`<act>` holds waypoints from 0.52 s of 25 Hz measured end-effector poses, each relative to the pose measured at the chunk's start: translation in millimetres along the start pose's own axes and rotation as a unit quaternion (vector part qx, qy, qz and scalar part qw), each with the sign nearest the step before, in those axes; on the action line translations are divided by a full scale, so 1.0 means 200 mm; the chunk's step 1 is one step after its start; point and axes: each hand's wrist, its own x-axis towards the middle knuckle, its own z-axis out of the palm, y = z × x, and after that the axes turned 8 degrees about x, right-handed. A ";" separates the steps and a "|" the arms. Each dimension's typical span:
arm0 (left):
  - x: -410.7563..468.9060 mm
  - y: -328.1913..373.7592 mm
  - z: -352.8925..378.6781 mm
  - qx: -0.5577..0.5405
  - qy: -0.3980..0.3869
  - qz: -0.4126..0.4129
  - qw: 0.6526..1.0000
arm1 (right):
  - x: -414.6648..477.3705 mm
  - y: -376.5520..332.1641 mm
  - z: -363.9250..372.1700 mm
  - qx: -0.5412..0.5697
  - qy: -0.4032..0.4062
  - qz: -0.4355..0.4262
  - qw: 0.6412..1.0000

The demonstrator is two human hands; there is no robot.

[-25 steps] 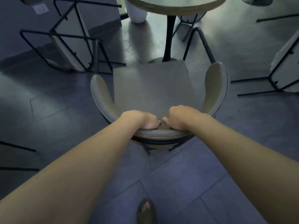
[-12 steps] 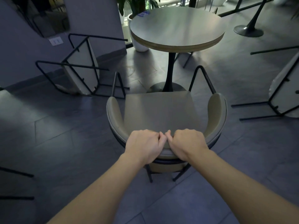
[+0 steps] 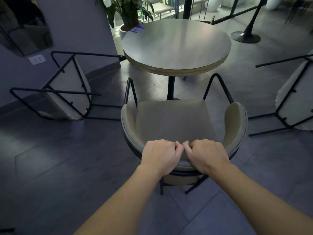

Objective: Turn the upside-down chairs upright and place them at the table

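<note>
A beige upholstered chair (image 3: 171, 122) with a curved back and black metal frame stands upright in front of me, its seat facing the round table (image 3: 176, 46). My left hand (image 3: 160, 154) and my right hand (image 3: 205, 154) both grip the top of its backrest, side by side, knuckles nearly touching. The seat's front edge sits close to the table's black pedestal. A second chair (image 3: 67, 92) lies overturned at the left by the wall, legs in the air. A third overturned chair (image 3: 294, 97) lies at the right edge, partly out of frame.
A potted plant (image 3: 128, 12) stands behind the table by a pillar. Another table's black pedestal base (image 3: 245, 37) is at the back right. A wall with an outlet (image 3: 37, 59) runs along the left. The floor is dark grey tile.
The view has tilted up, so the table top shows in full. The chair stays in both hands and its backrest sits lower in the view than a second ago.
</note>
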 end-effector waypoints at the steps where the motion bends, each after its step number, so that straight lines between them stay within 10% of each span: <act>1: 0.07 -0.02 0.01 0.002 0.002 0.003 1.000 | 0.06 0.01 -0.01 0.011 0.010 -0.001 1.000; 13: 0.51 -0.29 -0.18 -0.169 -0.089 -0.043 0.981 | 0.57 -0.08 -0.34 0.093 -0.054 0.029 0.994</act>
